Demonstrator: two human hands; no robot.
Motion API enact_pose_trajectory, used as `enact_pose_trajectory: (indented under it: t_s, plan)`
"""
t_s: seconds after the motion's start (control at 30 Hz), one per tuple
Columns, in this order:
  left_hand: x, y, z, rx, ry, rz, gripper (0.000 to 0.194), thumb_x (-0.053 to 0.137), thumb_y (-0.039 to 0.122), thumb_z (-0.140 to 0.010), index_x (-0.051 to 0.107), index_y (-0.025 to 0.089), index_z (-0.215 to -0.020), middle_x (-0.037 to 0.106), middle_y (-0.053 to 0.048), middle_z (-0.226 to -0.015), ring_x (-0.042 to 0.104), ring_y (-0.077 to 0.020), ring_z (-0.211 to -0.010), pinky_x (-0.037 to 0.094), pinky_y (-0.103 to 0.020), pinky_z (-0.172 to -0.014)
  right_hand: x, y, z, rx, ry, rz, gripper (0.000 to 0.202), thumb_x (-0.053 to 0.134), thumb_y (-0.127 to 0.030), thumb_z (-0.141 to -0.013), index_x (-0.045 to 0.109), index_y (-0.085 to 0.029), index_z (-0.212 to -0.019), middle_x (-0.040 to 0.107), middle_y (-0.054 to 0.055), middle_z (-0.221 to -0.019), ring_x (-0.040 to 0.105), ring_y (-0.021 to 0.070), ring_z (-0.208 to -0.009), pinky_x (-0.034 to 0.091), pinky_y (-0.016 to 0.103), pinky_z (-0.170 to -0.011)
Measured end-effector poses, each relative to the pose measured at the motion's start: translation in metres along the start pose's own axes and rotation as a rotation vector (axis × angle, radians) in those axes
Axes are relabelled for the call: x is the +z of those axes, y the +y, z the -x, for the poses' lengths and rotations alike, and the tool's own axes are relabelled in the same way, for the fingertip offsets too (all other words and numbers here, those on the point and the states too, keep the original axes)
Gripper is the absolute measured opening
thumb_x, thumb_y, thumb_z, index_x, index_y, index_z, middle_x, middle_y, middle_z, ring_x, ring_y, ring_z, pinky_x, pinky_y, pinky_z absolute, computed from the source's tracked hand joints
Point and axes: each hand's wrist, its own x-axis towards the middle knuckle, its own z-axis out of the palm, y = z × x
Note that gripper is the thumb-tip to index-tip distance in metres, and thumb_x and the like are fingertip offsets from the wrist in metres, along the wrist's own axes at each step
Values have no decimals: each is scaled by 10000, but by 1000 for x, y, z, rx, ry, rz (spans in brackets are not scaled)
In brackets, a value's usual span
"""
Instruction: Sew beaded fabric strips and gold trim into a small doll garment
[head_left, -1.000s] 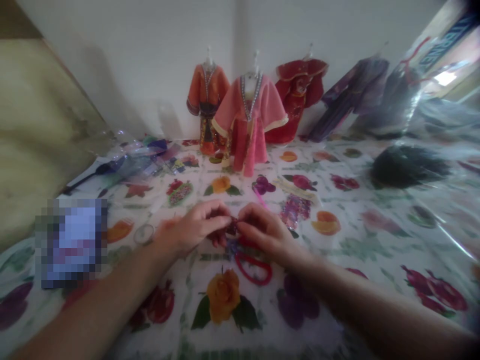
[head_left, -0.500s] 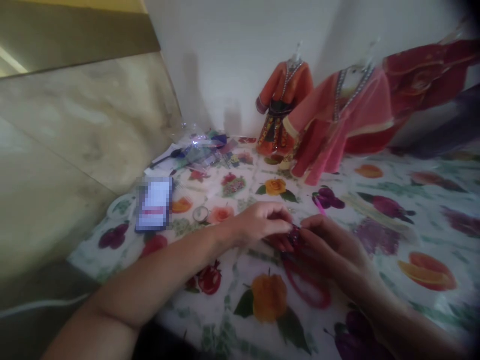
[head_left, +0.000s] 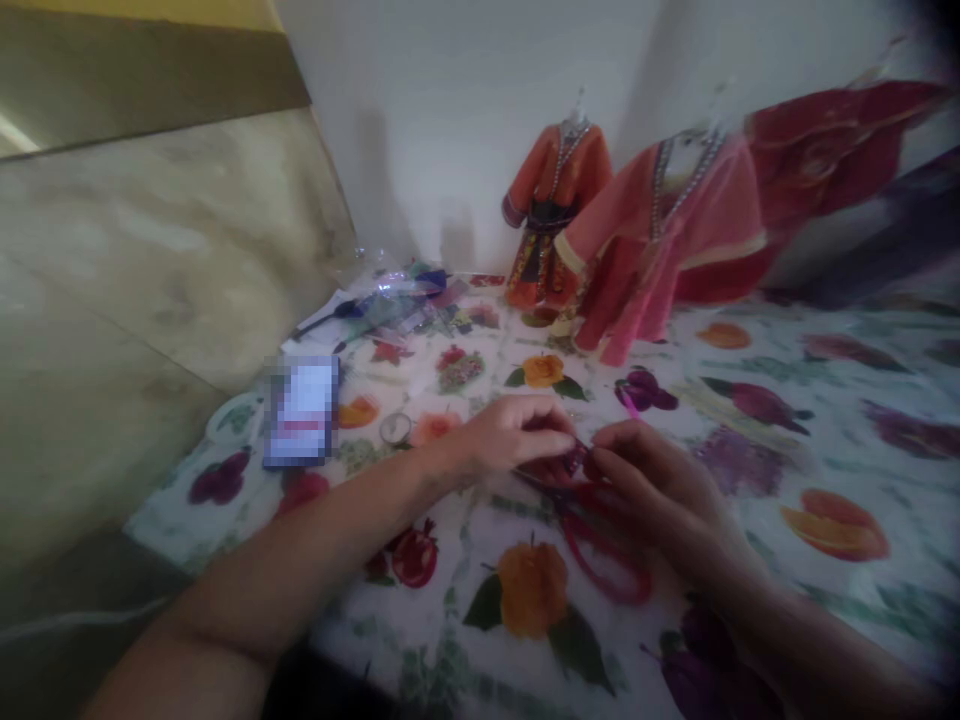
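Near the middle of the table, my left hand [head_left: 525, 435] pinches a small, dark red, shiny piece [head_left: 576, 458] between thumb and fingers. My right hand [head_left: 652, 485] grips the same piece from the other side, fingertips close to those of the left. The piece is blurred and partly covered by fingers, so its exact kind does not show. Beneath the right hand a red cord-like strip [head_left: 604, 570] curves in a loop over the tablecloth. A thin bright pink strip [head_left: 630, 405] sticks up just beyond the right fingers.
A fruit-patterned tablecloth [head_left: 450, 540] covers the table. At left lies a phone [head_left: 304, 410] with a lit, blurred screen. Behind it are clear plastic packaging [head_left: 397, 290] and a dark-handled tool [head_left: 326, 318]. Small orange [head_left: 559, 210] and pink garments [head_left: 667, 240] stand near the wall.
The whole view has shifted slightly, so everything sits a little further left. Both hands keep hold of the dark red piece, with only slight finger movement.
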Motion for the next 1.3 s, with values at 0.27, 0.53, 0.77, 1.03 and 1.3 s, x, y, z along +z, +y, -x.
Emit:
enact_pose_trajectory:
  t_s: [0.27, 0.53, 0.77, 1.03, 1.3]
  plan:
    - [4, 4, 0, 4, 36, -143, 138, 630, 269, -871, 599, 136, -861, 664, -8, -702, 649, -101, -624, 525, -196, -600, 0, -3, 3, -257, 131, 25, 61, 547, -215, -897, 545, -192, -840, 549, -10, -741, 515, 103, -633, 446, 233, -574]
    - [13, 13, 4, 6, 50, -341, 119, 592, 251, -878, 585, 134, -859, 647, 1, -698, 614, -96, -606, 507, -209, -591, 1, 3, 4, -353, 88, 245, 15, 581, -160, -867, 593, -168, -866, 628, -2, -781, 595, 97, -699, 474, 211, -632]
    - [15, 12, 7, 46, 61, -524, 117, 550, 266, -901, 593, 162, -874, 618, 13, -731, 587, -107, -654, 492, -228, -619, 1, 5, 2, -330, 78, 286, 22, 582, -150, -854, 600, -159, -846, 636, 5, -781, 599, 102, -699, 471, 208, -613]
    - [18, 15, 10, 79, 103, -824, 118, 516, 263, -899, 603, 187, -874, 630, 10, -752, 586, -132, -690, 472, -255, -639, 0, 5, 3, -338, 66, 310, 42, 577, -148, -850, 618, -143, -856, 645, 10, -785, 596, 98, -695, 470, 207, -621]
    - [20, 15, 11, 76, 99, -896, 130, 507, 275, -907, 607, 195, -886, 649, 0, -817, 614, -151, -744, 477, -271, -673, 0, 6, 3, -334, 49, 304, 50, 570, -155, -854, 618, -140, -856, 640, 8, -782, 596, 96, -702, 469, 209, -638]
